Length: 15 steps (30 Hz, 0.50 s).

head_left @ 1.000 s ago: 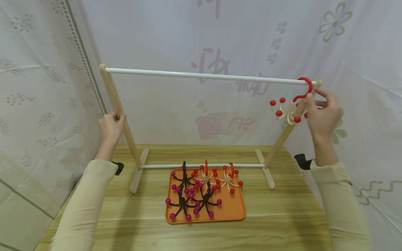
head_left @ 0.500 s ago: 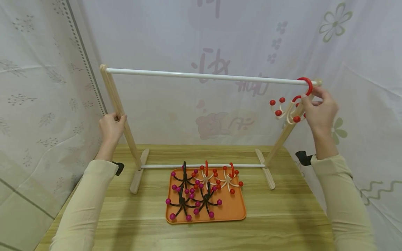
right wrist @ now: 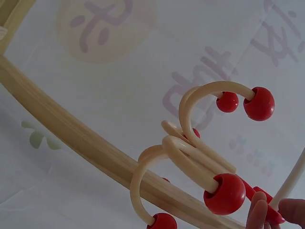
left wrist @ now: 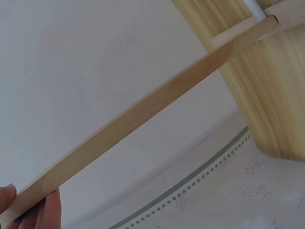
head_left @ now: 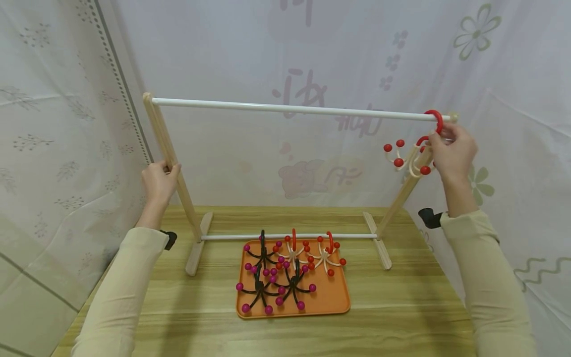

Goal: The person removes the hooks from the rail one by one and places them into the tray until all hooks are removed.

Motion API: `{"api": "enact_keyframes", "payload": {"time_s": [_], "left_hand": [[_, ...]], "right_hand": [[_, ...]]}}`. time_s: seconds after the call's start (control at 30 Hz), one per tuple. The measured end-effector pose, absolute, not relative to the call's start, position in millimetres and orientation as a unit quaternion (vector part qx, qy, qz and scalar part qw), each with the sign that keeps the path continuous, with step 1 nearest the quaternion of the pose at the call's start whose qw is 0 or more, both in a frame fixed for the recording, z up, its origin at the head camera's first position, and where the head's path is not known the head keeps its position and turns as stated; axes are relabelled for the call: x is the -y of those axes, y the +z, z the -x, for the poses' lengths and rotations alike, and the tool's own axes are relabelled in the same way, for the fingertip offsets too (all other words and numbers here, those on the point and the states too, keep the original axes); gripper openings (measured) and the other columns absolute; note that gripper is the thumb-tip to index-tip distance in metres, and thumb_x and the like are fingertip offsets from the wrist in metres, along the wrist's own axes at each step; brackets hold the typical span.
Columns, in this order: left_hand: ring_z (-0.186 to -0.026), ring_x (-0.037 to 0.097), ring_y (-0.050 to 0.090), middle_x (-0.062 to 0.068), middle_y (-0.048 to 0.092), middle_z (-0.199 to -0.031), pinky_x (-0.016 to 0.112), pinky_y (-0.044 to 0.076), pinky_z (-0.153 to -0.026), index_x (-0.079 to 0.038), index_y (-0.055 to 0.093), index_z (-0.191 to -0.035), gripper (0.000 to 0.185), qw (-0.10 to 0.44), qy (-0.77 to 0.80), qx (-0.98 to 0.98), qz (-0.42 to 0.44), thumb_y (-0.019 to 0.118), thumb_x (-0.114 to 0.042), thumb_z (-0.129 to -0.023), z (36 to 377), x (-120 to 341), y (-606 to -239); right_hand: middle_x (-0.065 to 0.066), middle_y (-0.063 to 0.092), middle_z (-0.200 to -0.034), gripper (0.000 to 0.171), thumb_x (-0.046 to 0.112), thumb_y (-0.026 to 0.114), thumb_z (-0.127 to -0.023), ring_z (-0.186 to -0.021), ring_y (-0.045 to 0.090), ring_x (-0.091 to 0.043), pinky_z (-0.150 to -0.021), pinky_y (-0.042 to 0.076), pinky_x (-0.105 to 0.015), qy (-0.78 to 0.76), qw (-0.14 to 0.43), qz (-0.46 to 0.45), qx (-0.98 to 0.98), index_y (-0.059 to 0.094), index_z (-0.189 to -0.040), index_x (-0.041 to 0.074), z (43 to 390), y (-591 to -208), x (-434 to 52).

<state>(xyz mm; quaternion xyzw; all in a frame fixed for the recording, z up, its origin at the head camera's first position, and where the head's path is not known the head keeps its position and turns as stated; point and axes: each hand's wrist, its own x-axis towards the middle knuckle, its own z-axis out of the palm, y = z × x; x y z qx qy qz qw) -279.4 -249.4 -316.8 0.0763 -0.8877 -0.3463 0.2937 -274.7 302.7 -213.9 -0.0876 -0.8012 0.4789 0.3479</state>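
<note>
Orange plastic tray (head_left: 334, 300) on the wood-grain table (head_left: 401, 317) contains five multi-armed hook hangers: three black with magenta ball tips, two cream with red. Right hand (head_left: 452, 151) pinches a red-and-cream hanger (head_left: 417, 151), hooked over the white rail (head_left: 285, 108) at its right end. Left hand (head_left: 158, 181) grips the rack's smooth wooden left post (head_left: 167, 148).

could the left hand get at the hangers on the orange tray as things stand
Probably yes. The left hand grips the rack's left post, but nothing lies between it and the hangers on the orange tray once it lets go.
</note>
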Motion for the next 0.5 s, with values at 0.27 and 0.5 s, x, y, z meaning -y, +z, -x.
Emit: {"api": "enact_keyframes", "payload": {"time_s": [0.27, 0.5], "left_hand": [[-0.064, 0.024, 0.049, 0.024, 0.061, -0.085, 0.027, 0.036, -0.049, 0.004, 0.052, -0.070, 0.034, 0.285, -0.355, 0.886, -0.084, 0.047, -0.022, -0.091, 278.3, 248.5, -316.3], [-0.064, 0.023, 0.048, 0.024, 0.061, -0.084, 0.027, 0.035, -0.049, 0.004, 0.053, -0.071, 0.033, 0.283, -0.354, 0.888, -0.084, 0.047, -0.022, -0.091, 278.0, 248.1, -316.1]], "right_hand": [[0.005, 0.056, -0.081, 0.033, 0.014, 0.056, -0.085, -0.058, 0.056, 0.003, -0.045, 0.039, -0.010, 0.489, 0.333, 0.088, 0.801, 0.056, -0.114, -0.001, 277.2, -210.5, -304.7], [-0.001, 0.057, -0.087, 0.034, 0.019, 0.058, -0.085, -0.069, 0.058, -0.006, -0.063, 0.044, -0.013, 0.499, 0.336, 0.088, 0.794, 0.057, -0.113, 0.001, 275.2, -211.9, -304.8]]}}
